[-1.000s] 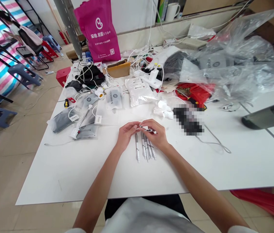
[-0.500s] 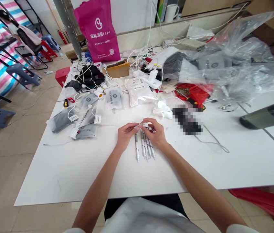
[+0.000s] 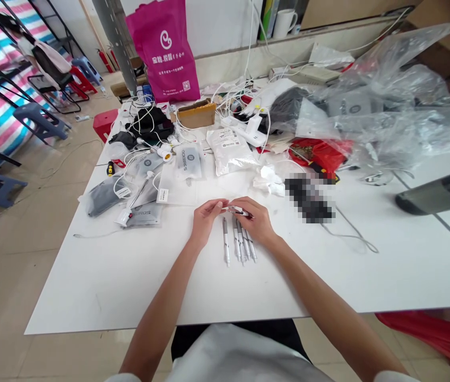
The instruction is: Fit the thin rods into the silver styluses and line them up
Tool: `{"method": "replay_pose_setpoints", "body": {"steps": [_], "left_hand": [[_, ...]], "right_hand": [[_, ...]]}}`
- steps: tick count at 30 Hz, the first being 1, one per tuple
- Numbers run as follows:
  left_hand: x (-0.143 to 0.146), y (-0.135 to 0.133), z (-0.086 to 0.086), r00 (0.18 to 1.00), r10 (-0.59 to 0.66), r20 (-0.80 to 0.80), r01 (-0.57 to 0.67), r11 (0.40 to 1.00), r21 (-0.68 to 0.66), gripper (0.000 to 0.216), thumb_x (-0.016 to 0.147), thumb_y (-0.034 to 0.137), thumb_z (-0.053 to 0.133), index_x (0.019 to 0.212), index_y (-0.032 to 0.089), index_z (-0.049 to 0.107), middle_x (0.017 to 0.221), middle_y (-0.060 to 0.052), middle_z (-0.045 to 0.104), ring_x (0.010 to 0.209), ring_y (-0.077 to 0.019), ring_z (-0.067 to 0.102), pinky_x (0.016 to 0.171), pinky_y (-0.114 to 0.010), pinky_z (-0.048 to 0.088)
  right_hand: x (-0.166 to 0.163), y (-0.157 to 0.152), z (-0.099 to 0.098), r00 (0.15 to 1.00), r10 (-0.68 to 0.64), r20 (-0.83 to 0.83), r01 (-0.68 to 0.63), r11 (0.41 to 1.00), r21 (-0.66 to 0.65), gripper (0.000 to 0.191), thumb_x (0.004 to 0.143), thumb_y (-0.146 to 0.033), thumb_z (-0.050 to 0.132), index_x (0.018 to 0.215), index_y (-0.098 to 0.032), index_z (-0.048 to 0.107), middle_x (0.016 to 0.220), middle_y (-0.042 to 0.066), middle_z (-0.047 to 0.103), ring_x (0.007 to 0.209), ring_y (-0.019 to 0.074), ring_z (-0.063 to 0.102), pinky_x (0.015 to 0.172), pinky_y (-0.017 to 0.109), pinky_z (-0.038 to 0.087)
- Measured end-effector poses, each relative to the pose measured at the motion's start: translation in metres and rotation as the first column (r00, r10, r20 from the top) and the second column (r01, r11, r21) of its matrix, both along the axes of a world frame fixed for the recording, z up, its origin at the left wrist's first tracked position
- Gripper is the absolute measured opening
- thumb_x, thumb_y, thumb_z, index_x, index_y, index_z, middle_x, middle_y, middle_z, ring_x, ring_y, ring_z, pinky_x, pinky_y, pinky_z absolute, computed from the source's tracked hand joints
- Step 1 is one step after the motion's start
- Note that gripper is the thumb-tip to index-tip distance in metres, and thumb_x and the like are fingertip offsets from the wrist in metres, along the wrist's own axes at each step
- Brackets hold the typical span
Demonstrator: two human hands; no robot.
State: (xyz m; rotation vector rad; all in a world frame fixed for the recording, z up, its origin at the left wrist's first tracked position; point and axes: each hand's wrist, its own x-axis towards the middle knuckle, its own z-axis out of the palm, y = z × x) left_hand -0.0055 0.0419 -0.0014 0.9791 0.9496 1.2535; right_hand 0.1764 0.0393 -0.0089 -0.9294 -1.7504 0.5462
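Note:
My right hand (image 3: 257, 218) is closed around a white and dark pen (image 3: 241, 211), held roughly level above the table. Facing it, my left hand (image 3: 206, 218) pinches thumb against fingers near the pen's left end. Something small and pale shows at those fingertips; whether it is part of the pen, I cannot tell. Just below the hands lies a single grey and white pen (image 3: 226, 244), pointing towards me. To its right, partly under my right hand, several similar pens (image 3: 244, 245) lie close together.
Beyond my hands are a white plastic packet (image 3: 231, 151), crumpled tissue (image 3: 268, 180) and tangled white cables. Bagged grey pouches (image 3: 105, 196) lie left. A dark bottle (image 3: 440, 185) lies at right, near clear plastic bags (image 3: 404, 127). A magenta bag (image 3: 165, 53) stands behind.
My fingertips have drawn slightly apart, and more of the pen shows in my right hand. The pens on the table keep their places. The view has shifted a little.

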Motion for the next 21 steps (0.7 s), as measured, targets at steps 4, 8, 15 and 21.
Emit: {"method": "replay_pose_setpoints", "body": {"steps": [4,8,15,21], "left_hand": [[-0.0002,0.0015,0.0008,0.998,-0.062,0.03,0.064,0.997,-0.043,0.038,0.089,0.053,0.079,0.107,0.019,0.083,0.119,-0.012,0.08,0.114,-0.0282,0.075,0.109,-0.047,0.054],[-0.0001,0.0012,0.002,0.998,-0.062,0.028,0.064,0.996,-0.063,0.039,0.088,0.054,0.08,0.107,0.019,0.082,0.12,-0.012,0.08,0.113,-0.0286,0.075,0.108,-0.048,0.055],[0.0002,0.0011,0.001,0.998,-0.066,0.015,0.067,0.996,-0.06,0.04,0.088,0.054,0.08,0.108,0.019,0.082,0.12,-0.012,0.08,0.113,-0.0287,0.075,0.106,-0.047,0.056],[-0.0001,0.0005,0.0028,0.997,-0.074,0.0,0.074,0.996,-0.056,0.041,0.088,0.054,0.079,0.109,0.019,0.082,0.121,-0.012,0.08,0.111,-0.0278,0.075,0.105,-0.046,0.057]], "right_hand": [[-0.001,-0.0013,0.002,1.0,0.001,-0.015,0.0,0.999,0.041,0.025,0.101,-0.02,0.061,0.119,-0.028,0.077,0.114,0.01,0.075,0.096,0.0209,0.073,0.049,0.026,0.049],[-0.002,-0.003,0.0033,1.0,0.007,-0.017,-0.007,0.999,0.045,0.026,0.101,-0.019,0.061,0.119,-0.028,0.077,0.113,0.01,0.075,0.096,0.0212,0.073,0.048,0.025,0.051],[-0.0007,-0.0023,0.0017,1.0,0.007,0.0,-0.007,0.998,0.063,0.028,0.1,-0.016,0.06,0.12,-0.028,0.076,0.114,0.01,0.074,0.098,0.0211,0.073,0.05,0.025,0.052],[-0.0021,-0.0029,0.0024,1.0,0.018,-0.013,-0.017,0.996,0.083,0.031,0.099,-0.012,0.06,0.121,-0.028,0.076,0.114,0.009,0.074,0.095,0.0194,0.073,0.048,0.023,0.049]]}}
